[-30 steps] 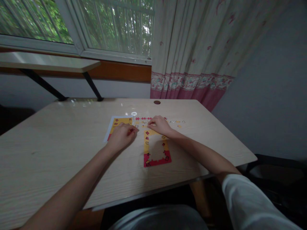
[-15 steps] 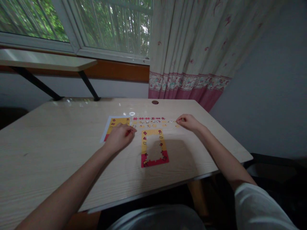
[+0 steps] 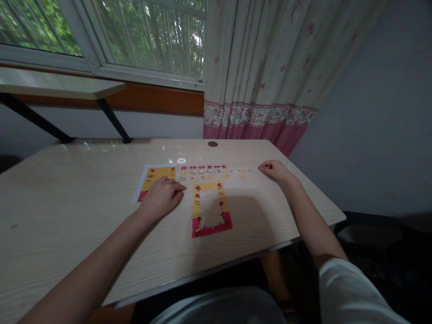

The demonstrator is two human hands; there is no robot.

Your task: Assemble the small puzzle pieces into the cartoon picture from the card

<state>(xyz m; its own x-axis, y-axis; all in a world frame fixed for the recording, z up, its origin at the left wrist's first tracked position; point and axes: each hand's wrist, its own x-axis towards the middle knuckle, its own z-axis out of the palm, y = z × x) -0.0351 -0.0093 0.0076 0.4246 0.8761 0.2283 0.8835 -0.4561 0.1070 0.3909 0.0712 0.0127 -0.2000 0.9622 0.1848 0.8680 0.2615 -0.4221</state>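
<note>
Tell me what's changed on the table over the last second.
The right hand has moved rightward, from over the rows of puzzle pieces to just past their right end; whether its grip holds anything is too small to tell. The left hand stays by the printed sheet, and the puzzle frame lies as before.

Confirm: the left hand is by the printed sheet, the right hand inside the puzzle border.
Wrong on the right hand: the head view shows it right of the loose pieces, outside the puzzle border. The left hand is by the printed sheet.
</note>
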